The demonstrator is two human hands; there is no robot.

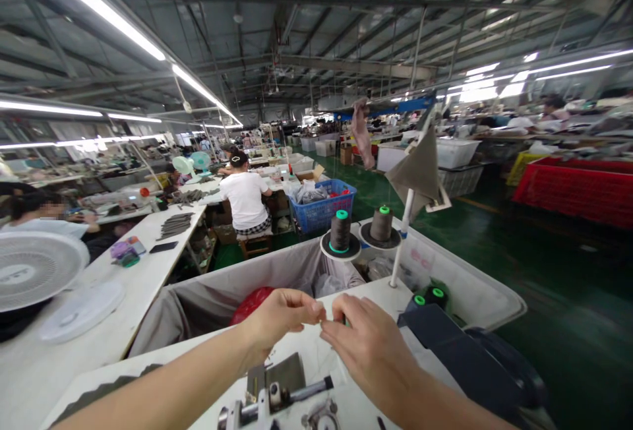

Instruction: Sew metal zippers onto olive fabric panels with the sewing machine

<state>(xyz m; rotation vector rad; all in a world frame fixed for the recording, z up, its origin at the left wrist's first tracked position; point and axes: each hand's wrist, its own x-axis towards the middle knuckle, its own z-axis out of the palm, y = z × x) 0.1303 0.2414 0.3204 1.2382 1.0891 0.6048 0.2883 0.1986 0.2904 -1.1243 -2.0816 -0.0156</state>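
Both hands are raised close together over the white sewing table (316,354). My left hand (287,314) has thumb and fingertips pinched, and what they hold is too small to make out. Beside it my right hand (363,334) has its fingers curled, with a bit of green showing behind them; its grip is hidden. Below the hands are the metal parts of a sewing machine (277,400) and a piece of grey-green fabric (287,374). Two dark thread cones (340,232) (382,225) stand on round holders behind the hands.
A dark machine head (459,357) sits at the right. Behind the table is a cloth-lined bin (208,291) with a red bundle. A thread-stand pole (403,239) rises at right. A long white table (163,252) and a fan (39,272) are left; a seated person (244,192) is ahead.
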